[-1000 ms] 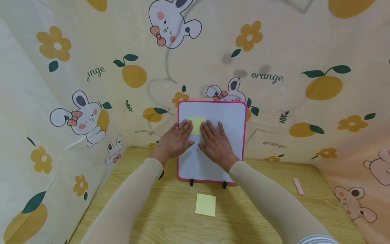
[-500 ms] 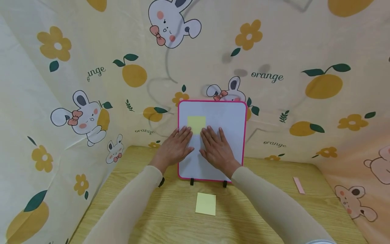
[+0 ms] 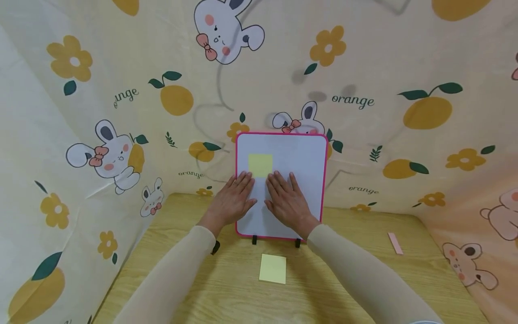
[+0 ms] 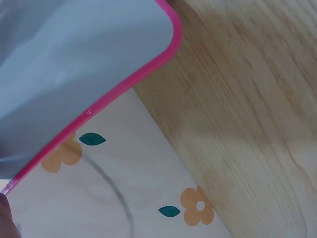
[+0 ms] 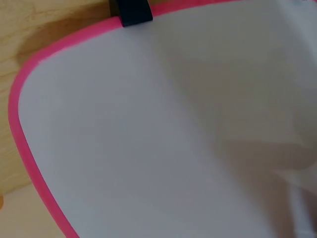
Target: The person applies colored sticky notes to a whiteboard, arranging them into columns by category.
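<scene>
A whiteboard (image 3: 299, 157) with a pink rim stands upright on two black feet (image 3: 297, 243). On its upper left part sits a yellow sticky note (image 3: 261, 164). My left hand (image 3: 231, 198) lies over the board's left edge, fingers straight and fingertips near the note's lower left corner. Mirroring it, my right hand (image 3: 289, 198) has straight fingers against the board, fingertips by the note's lower right corner. Neither hand grips anything. The left wrist view shows the pink rim (image 4: 109, 101) and only a sliver of finger at the lower left edge.
A pad of yellow sticky notes (image 3: 273, 268) lies on the wooden table (image 3: 226, 288) in front of the board. Farther right is a pink strip (image 3: 395, 243). Behind everything hangs a printed cloth (image 3: 364, 58); a small black object (image 3: 216, 247) shows beside the left sleeve.
Both hands have slid down a little on the board, from the note's sides to its lower corners, uncovering more of the note. Over the last half second they have barely moved.
</scene>
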A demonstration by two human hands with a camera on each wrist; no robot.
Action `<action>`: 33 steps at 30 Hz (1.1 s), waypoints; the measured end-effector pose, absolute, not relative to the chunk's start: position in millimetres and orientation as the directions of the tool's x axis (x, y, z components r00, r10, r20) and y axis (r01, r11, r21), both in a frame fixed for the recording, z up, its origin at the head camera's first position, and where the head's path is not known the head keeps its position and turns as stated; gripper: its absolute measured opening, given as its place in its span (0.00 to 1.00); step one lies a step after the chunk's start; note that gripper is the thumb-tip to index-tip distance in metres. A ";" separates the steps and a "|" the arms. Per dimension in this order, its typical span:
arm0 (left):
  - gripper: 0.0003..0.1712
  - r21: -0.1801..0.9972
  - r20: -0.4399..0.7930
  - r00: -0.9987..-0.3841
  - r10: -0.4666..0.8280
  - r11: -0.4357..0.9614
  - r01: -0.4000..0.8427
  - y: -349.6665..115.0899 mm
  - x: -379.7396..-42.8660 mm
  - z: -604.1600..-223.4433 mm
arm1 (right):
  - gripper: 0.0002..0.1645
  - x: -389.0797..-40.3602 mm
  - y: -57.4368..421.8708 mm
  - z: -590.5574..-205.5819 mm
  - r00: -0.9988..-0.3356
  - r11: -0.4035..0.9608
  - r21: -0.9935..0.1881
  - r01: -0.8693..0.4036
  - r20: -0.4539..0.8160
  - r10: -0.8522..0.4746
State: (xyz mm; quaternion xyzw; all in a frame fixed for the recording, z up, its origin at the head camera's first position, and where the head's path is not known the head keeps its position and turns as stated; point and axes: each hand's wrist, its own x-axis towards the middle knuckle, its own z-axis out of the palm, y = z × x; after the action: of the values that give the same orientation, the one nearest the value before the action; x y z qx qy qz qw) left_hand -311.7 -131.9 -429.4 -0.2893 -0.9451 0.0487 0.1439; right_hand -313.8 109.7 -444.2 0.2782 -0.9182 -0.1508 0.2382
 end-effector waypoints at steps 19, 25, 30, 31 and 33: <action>0.39 0.001 0.287 -0.771 0.568 0.805 0.594 -131.4 -270.6 -464.6 | 0.34 -279.9 125.1 -479.9 -0.634 0.777 0.370 -0.510 0.448 -0.630; 0.37 0.121 0.354 -0.751 0.558 0.769 0.628 -121.7 -243.6 -479.0 | 0.32 -261.1 134.0 -499.1 -0.625 0.800 0.250 -0.545 0.515 -0.587; 0.38 0.151 0.319 -0.764 0.560 0.766 0.625 -113.2 -223.2 -493.8 | 0.31 -238.8 139.3 -514.2 -0.659 0.814 0.149 -0.562 0.514 -0.549; 0.38 0.162 0.304 -0.768 0.563 0.764 0.624 -112.0 -218.8 -496.8 | 0.31 -234.1 140.5 -517.3 -0.661 0.814 0.139 -0.564 0.515 -0.546; 0.39 0.181 0.279 -0.768 0.576 0.754 0.631 -110.4 -210.6 -502.6 | 0.30 -225.1 143.1 -522.9 -0.660 0.813 0.130 -0.568 0.518 -0.544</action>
State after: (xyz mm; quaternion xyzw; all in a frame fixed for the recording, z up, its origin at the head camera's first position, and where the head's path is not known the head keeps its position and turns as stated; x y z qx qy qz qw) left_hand -210.6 -110.4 -502.6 -0.3242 -0.9309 -0.1332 0.1033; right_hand -225.1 143.1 -522.9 0.3050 -0.9108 0.0216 0.2773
